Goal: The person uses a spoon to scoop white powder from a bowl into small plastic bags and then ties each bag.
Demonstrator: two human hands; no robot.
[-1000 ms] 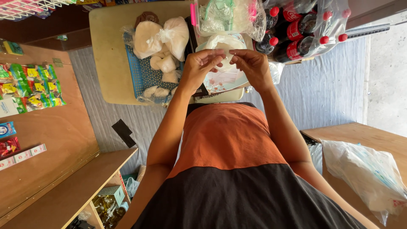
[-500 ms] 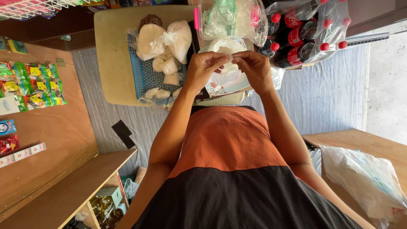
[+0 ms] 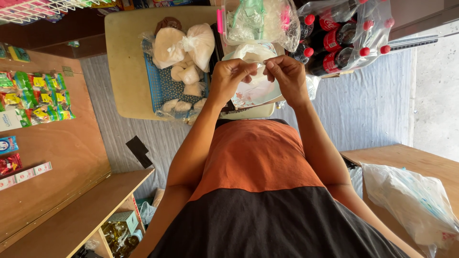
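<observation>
Pinching one clear bag, two hands

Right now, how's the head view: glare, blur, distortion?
Head view: sharp on both hands, left hand and right hand pinching a small clear bag; daylight blows out the floor at right; glare on the bottle pack; wide-angle stretch at the edges; shelf bottom left in shade.

Both hands meet over the table — left hand beside right hand, a small bag between them; left of them, a basket holding tied bags; right — packed bottles; snack packets far left.
</observation>
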